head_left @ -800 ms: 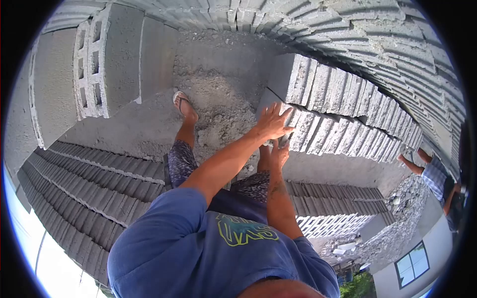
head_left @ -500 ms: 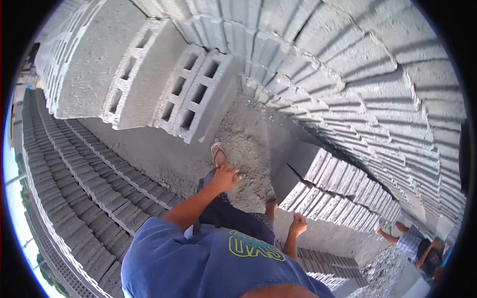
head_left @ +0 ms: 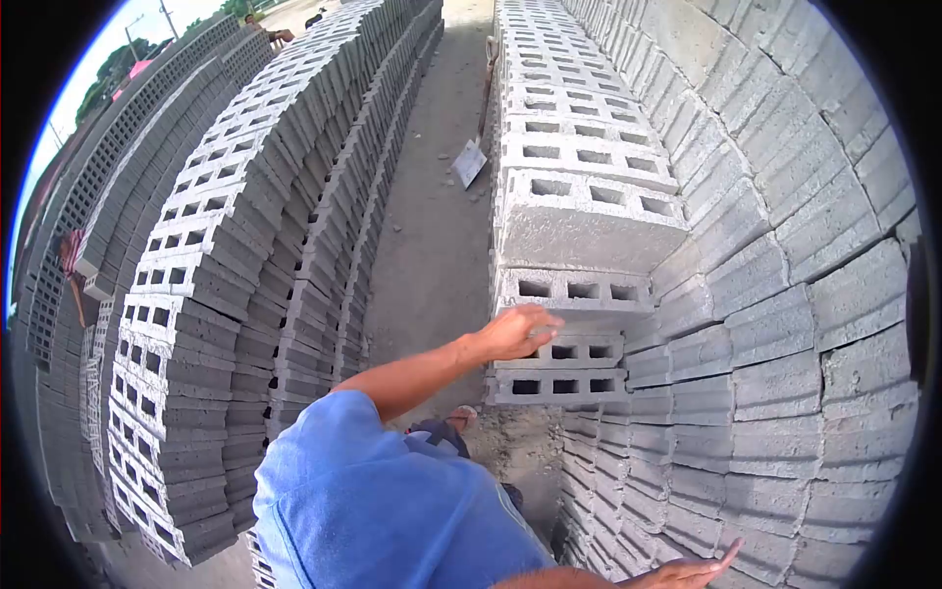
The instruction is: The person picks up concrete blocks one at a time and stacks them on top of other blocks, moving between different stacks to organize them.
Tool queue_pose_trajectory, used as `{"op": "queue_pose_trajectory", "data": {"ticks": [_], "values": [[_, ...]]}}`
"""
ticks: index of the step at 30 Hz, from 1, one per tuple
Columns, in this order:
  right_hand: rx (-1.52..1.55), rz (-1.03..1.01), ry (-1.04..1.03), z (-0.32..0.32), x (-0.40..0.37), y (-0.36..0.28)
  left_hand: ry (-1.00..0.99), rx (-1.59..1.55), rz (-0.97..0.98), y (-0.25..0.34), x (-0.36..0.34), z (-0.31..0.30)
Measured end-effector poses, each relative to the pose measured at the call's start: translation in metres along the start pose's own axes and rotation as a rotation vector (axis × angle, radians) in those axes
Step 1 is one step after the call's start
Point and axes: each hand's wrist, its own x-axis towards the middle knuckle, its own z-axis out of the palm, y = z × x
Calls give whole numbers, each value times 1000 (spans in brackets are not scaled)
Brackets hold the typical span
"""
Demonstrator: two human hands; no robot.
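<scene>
My left hand hovers over the near end of a row of grey hollow concrete blocks, its fingers loosely bent and apart. Nothing shows in its grasp, and the hand overlaps the corner of a block in this view. Low at the right, my right hand is stretched out flat with the fingers extended, beside the tall stacked wall of blocks. A larger block lies just beyond my left hand, its three square holes facing up.
A dusty aisle runs ahead between this row and long block stacks on the left. A long-handled shovel leans against the row. Rubble lies by my foot. Far off at the upper left a person is visible.
My view has swung left to face along the aisle. My left hand has come over the blocks' near end. My right hand, closed before, is now stretched open by the wall.
</scene>
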Motion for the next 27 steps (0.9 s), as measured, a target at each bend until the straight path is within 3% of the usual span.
{"op": "queue_pose_trajectory", "data": {"ticks": [1, 2, 4, 5, 7, 9, 10, 12, 13, 14, 15, 17, 19, 27], "values": [[-184, -128, 177, -18, 25, -18, 150, 68, 170, 16, 24, -12], [-366, -251, 359, -31, 49, -33, 258, 153, 188, 29, 45, -24], [-161, -299, 623, -54, 90, -48, 514, 389, 228, 47, 89, -49], [-168, -302, 605, -57, 96, -35, 631, 497, 207, 43, 110, -55], [-151, -469, 618, -57, 128, 22, 685, 636, 23, 14, 142, -54], [-174, -642, 625, -66, 163, 85, 518, 659, -244, -33, 156, -39], [-209, -725, 609, -80, 171, 117, 401, 805, -275, -57, 157, -33], [-371, -724, 558, -93, 170, 136, 529, 1041, -147, -78, 155, -20], [-472, -709, 516, -91, 166, 133, 518, 1010, -150, -81, 156, -22], [-387, -734, 537, -86, 167, 129, 346, 872, -218, -66, 154, -34], [-330, -648, 533, -82, 164, 125, 327, 862, -302, -67, 159, -33], [-334, -666, 627, -77, 167, 128, 277, 930, -351, -56, 157, -33], [-261, -638, 537, -80, 162, 133, 252, 985, -471, -46, 162, -26], [-241, -724, 560, -67, 168, 125, 220, 997, -516, -38, 150, 1]]}}
